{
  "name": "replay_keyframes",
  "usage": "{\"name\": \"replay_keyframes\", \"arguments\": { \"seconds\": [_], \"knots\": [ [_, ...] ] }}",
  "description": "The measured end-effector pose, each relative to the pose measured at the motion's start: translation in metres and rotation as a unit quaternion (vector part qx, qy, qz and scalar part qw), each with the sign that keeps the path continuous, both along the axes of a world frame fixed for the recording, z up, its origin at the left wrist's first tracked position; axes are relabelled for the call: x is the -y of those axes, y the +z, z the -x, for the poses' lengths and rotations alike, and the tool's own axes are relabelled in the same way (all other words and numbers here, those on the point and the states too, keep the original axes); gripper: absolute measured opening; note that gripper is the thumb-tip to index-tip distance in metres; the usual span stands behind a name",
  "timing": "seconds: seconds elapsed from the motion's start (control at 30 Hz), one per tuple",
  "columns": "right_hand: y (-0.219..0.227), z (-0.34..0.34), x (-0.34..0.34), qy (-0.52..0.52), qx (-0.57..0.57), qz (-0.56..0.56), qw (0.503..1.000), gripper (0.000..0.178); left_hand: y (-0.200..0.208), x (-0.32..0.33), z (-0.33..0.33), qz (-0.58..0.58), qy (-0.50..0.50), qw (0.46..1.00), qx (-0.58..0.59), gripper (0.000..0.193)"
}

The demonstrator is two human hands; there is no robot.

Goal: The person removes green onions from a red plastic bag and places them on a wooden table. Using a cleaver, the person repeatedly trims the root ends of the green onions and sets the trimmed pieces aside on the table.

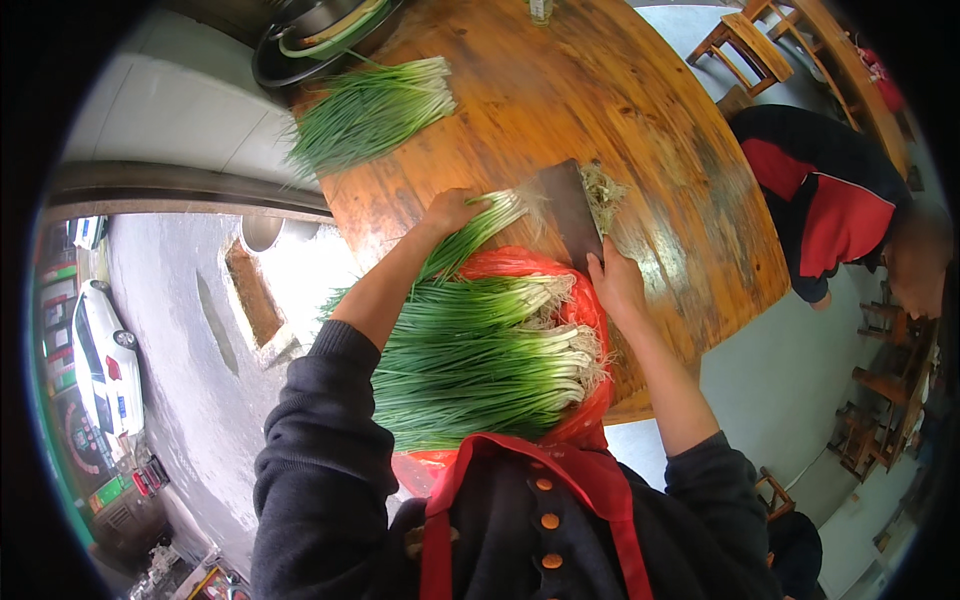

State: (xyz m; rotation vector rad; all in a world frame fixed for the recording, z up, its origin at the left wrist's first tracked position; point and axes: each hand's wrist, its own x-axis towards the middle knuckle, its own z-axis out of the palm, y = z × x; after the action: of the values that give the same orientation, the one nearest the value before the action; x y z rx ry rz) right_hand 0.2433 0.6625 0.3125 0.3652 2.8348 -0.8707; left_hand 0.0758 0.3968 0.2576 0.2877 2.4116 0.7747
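Note:
My left hand [455,212] is closed around a small bunch of green onions [496,216], with the white root ends pointing right. In my right hand [618,282] is a broad dark cleaver [570,212], its blade standing close to those root ends; the tips there are blurred. Cut-off roots [603,196] lie in a small heap along the blade's far side. Nearer my body, a big pile of green onions [470,365] with roots on rests in a red plastic bag [597,395]. Farther off to the left lies another bunch of green onions [380,112], apparently without roots.
The wooden table [690,180] carries a dark basin [275,65] at its far left and a small glass jar [541,10] at the far edge. Along the right side a person in a black and red jacket [845,215] bends over. Wooden stools [745,50] stand beyond.

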Motion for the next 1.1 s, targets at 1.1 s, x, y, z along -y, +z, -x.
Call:
{"name": "replay_keyframes", "arguments": {
  "seconds": [1.1],
  "knots": [
    [0.027, 0.060, 0.023, -0.008, -0.093, 0.073, 0.993, 0.023, -0.002, -0.024, 0.003, -0.215, 0.013, 0.955, 0.204, 0.040]
  ]
}}
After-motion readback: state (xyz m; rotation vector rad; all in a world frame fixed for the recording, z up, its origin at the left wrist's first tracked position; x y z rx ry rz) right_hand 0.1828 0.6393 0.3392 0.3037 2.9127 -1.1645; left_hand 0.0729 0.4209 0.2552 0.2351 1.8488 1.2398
